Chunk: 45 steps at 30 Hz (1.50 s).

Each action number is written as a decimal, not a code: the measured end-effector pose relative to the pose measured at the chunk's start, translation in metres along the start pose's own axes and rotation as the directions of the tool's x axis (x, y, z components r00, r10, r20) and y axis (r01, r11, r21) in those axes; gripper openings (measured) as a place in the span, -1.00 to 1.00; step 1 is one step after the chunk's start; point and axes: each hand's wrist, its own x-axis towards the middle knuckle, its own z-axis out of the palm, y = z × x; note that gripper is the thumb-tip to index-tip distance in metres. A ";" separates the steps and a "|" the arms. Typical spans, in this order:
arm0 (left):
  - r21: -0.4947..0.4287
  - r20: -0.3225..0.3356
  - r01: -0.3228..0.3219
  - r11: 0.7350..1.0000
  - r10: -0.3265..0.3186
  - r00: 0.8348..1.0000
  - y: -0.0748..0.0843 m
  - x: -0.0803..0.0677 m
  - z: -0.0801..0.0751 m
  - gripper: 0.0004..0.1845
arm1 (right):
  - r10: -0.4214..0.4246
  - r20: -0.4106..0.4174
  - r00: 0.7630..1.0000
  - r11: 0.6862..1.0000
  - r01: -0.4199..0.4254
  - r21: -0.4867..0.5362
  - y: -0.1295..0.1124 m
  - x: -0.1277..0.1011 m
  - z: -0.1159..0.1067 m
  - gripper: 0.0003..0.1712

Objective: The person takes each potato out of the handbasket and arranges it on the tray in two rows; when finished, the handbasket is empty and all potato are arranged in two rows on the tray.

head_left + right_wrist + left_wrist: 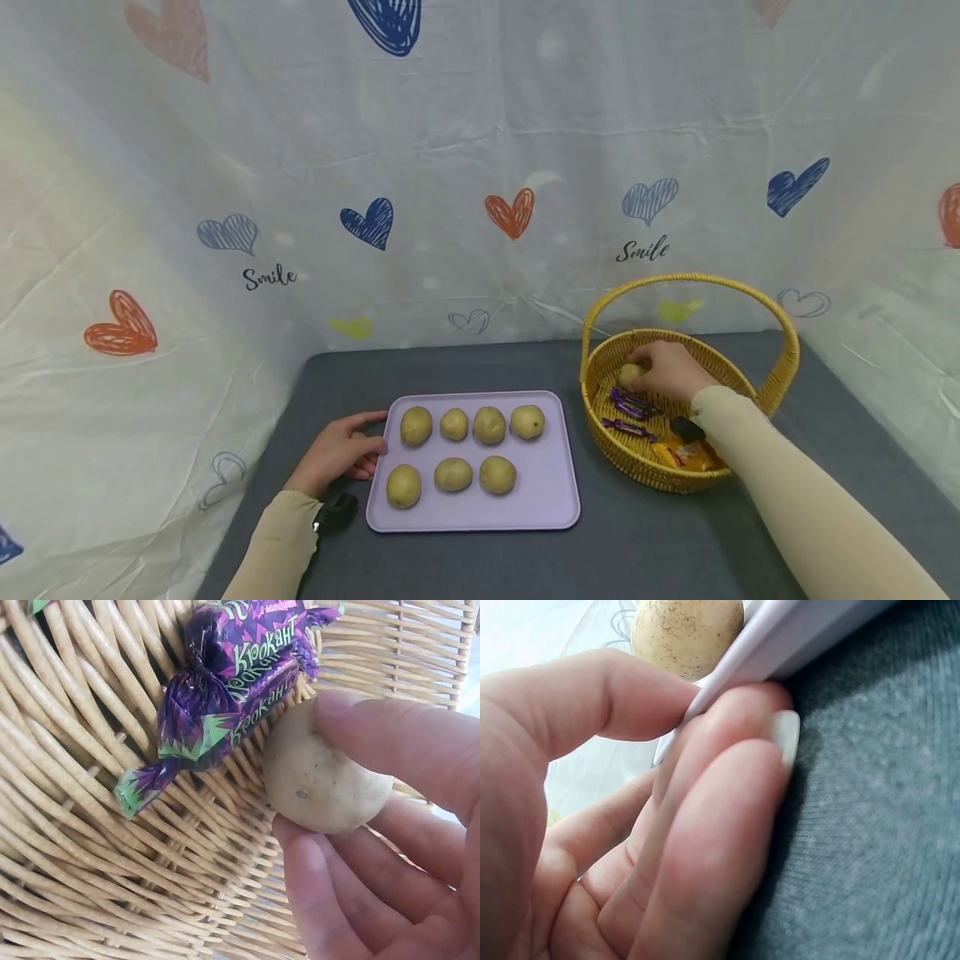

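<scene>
1. Across the grey cloth-covered table [480, 367], seen from the head camera, the right hand [670, 371] reaches into the round woven yellow wicker basket [780, 367] at far right, fingers curled round a small pale potato [628, 374]. The left hand [339, 450] rests at the left edge of the flat lilac plastic tray [551, 492], where seven potatoes lie in two rows; the near row has an open spot at its right end. Judged from here, the lift should go straight up and clear the basket's arched handle before swinging left; open table lies between basket and tray.

2. At the left wrist, the thumb [592, 697] lies over the tray rim [780, 637] and the fingers [705, 825] sit together beneath it, pinching the edge against the grey cloth. A firm hold should keep the tray from sliding.

3. Inside the basket, at the right wrist, thumb and fingers [330, 900] clamp the potato [319, 780], which touches a purple foil-wrapped sweet [232, 690]. The grip looks best kept on the potato alone, so the wrapper stays behind.
</scene>
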 end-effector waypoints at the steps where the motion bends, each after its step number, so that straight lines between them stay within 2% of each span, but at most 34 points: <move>1: 0.000 0.000 0.001 1.000 -0.001 1.000 0.000 0.000 0.000 -0.28 | -0.003 0.003 1.000 1.000 0.003 -0.003 0.000 0.000 0.000 -0.39; 10: -0.004 -0.007 0.012 1.000 -0.012 1.000 0.000 0.000 0.001 -0.28 | -0.059 -0.027 0.998 0.998 0.059 0.000 -0.016 -0.016 -0.008 -0.40; 17: -0.008 -0.004 0.005 1.000 -0.005 1.000 0.001 -0.001 0.000 -0.27 | -0.094 -0.069 0.993 0.995 0.096 0.017 -0.040 -0.038 -0.012 -0.49; 24: -0.014 0.004 0.000 1.000 0.000 1.000 0.001 0.000 -0.001 -0.26 | -0.154 -0.109 0.982 0.987 0.159 0.034 -0.070 -0.064 -0.005 -0.57; 33: -0.004 -0.003 0.000 1.000 0.000 1.000 0.000 0.000 0.000 -0.27 | -0.218 -0.124 0.968 0.968 0.230 0.095 -0.106 -0.086 0.024 -0.59; 39: -0.003 -0.011 0.004 1.000 -0.004 1.000 0.000 0.000 0.000 -0.28 | -0.263 -0.098 0.960 0.957 0.272 0.098 -0.121 -0.089 0.053 -0.60; 45: -0.008 -0.010 0.001 1.000 -0.001 1.000 0.001 -0.001 0.000 -0.29 | -0.321 -0.079 0.944 0.939 0.328 0.104 -0.126 -0.088 0.082 -0.64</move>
